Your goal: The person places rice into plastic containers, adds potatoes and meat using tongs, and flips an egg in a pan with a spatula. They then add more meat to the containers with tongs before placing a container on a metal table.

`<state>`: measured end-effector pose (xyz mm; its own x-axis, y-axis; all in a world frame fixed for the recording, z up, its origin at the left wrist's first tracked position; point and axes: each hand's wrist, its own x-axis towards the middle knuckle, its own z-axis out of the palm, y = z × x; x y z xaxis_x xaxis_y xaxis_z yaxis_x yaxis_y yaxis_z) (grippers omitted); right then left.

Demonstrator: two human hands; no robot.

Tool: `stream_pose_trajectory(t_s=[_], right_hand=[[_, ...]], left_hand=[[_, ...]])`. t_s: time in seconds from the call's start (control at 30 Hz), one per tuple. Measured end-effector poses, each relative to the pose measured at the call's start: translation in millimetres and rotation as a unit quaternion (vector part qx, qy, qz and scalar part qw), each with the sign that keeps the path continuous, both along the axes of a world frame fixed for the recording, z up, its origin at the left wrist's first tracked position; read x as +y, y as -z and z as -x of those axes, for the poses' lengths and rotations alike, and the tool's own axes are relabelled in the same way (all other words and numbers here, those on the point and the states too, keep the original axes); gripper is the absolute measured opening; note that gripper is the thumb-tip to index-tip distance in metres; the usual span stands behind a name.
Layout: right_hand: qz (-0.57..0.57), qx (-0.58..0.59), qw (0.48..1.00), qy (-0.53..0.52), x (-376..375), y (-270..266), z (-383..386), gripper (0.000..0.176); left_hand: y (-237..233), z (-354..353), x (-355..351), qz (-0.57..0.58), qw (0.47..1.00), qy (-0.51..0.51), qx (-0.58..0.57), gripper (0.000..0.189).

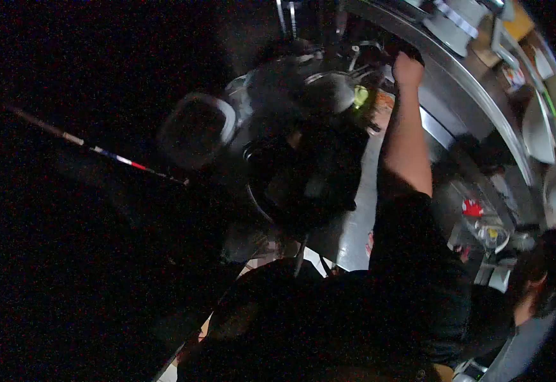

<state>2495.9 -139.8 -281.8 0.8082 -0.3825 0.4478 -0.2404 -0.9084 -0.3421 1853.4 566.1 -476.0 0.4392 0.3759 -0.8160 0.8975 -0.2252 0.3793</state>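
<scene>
Right hand (408,69) raised just beside steel bowl (329,92), over steel bench (354,223). Fingers lost in dark, so can't tell if clenched or released. Black pan (291,184) near bowl. Left hand out of view.

Long grey steel bench (354,229), smooth and glossy, round grey metal bowl (329,92), shiny, wide black pan (291,184), dull matt, black cloth sleeve (412,254), soft matt, white glazed plate (536,127), smooth
</scene>
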Motion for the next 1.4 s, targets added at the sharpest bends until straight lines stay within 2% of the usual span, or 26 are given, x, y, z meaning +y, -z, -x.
stream_pose_trajectory(t_s=[0.07, 0.1, 0.13, 0.23, 0.3, 0.37, 0.43, 0.5, 0.53, 0.63, 0.73, 0.8, 0.83, 0.87, 0.9, 0.93, 0.97, 1.03, 1.07, 1.1, 1.17, 1.23, 1.27, 1.3, 1.37, 1.4], right_hand=[[-0.212, -0.184, 0.957, 0.072, 21, -3, 35, 0.045], [-0.21, -0.189, 0.956, 0.077, 17, 4, 42, 0.045], [-0.282, -0.282, 0.916, 0.054, 12, 11, 46, 0.041], [-0.336, -0.386, 0.858, 0.047, 36, 0, 125, 0.043], [-0.296, -0.391, 0.865, 0.109, 67, 1, 183, 0.042], [-0.342, -0.432, 0.833, 0.054, 110, 1, 248, 0.038], [-0.318, -0.443, 0.836, 0.056, 161, -2, 322, 0.029], [-0.175, -0.481, 0.855, 0.082, 212, -7, 385, 0.025], [-0.133, -0.431, 0.89, 0.063, 241, -27, 436, 0.02], [-0.105, -0.443, 0.889, -0.039, 288, -72, 571, 0.014], [-0.073, -0.377, 0.922, -0.06, 352, -96, 735, 0.02], [-0.011, -0.234, 0.963, -0.134, 398, -95, 838, 0.025], [-0.001, -0.193, 0.968, -0.163, 346, -81, 800, 0.024], [-0.013, -0.174, 0.965, -0.194, 329, -76, 807, 0.019], [-0.053, -0.128, 0.97, -0.202, 347, -63, 839, 0.017], [-0.056, -0.113, 0.966, -0.227, 360, -48, 862, 0.019], [-0.087, -0.116, 0.959, -0.245, 379, -45, 887, 0.016], [-0.142, -0.013, 0.949, -0.282, 410, -38, 939, 0.017], [-0.146, -0.048, 0.935, -0.318, 411, -11, 945, 0.02], [-0.173, 0.061, 0.949, -0.255, 417, -23, 961, 0.022], [-0.24, 0.045, 0.945, -0.218, 419, -33, 992, 0.026], [-0.341, 0.0, 0.911, -0.231, 404, -29, 1022, 0.028], [-0.293, 0.058, 0.931, -0.211, 387, -20, 1038, 0.037], [-0.297, 0.05, 0.934, -0.192, 369, -19, 1046, 0.037], [-0.274, -0.197, 0.919, -0.203, 338, -17, 1098, 0.047], [-0.374, -0.089, 0.915, -0.122, 321, -23, 1130, 0.063]], left_hand=[[4, 5, 7, 0.003, 1.0, 0.017, -0.011, 0.028], [8, 4, 12, 0.007, 0.999, 0.03, -0.021, 0.028], [9, 0, 17, 0.009, 0.999, 0.043, -0.026, 0.028], [17, 13, 35, 0.016, 0.995, 0.081, -0.047, 0.029], [22, 21, 50, 0.023, 0.991, 0.113, -0.066, 0.029], [29, 33, 72, 0.032, 0.984, 0.153, -0.084, 0.029], [32, 40, 91, 0.041, 0.974, 0.198, -0.103, 0.03], [37, 47, 116, 0.053, 0.957, 0.258, -0.122, 0.03], [38, 52, 130, 0.059, 0.945, 0.293, -0.131, 0.031], [33, 66, 157, 0.076, 0.892, 0.417, -0.158, 0.031], [33, 92, 201, 0.114, 0.827, 0.522, -0.173, 0.032], [30, 90, 222, 0.145, 0.747, 0.611, -0.217, 0.032], [20, 60, 189, 0.163, 0.695, 0.653, -0.253, 0.033], [-12, 44, 145, 0.094, 0.542, 0.759, -0.349, 0.028], [-53, 30, 94, 0.008, 0.377, 0.803, -0.463, 0.024], [-86, 41, 56, 0.042, 0.506, 0.749, -0.426, 0.03], [-125, 60, 21, 0.064, 0.545, 0.728, -0.412, 0.031], [-211, 119, -35, 0.088, 0.583, 0.721, -0.364, 0.033], [-233, 141, -60, 0.093, 0.582, 0.732, -0.343, 0.034], [-250, 163, -80, 0.099, 0.58, 0.74, -0.325, 0.035], [-240, 180, -107, 0.104, 0.532, 0.781, -0.31, 0.034], [-230, 198, -135, 0.098, 0.485, 0.813, -0.307, 0.034], [-222, 210, -152, 0.141, 0.465, 0.803, -0.345, 0.034], [-218, 215, -174, 0.182, 0.447, 0.787, -0.385, 0.034], [-227, 267, -221, 0.259, 0.41, 0.749, -0.45, 0.033], [-221, 284, -243, 0.24, 0.421, 0.738, -0.47, 0.029]])
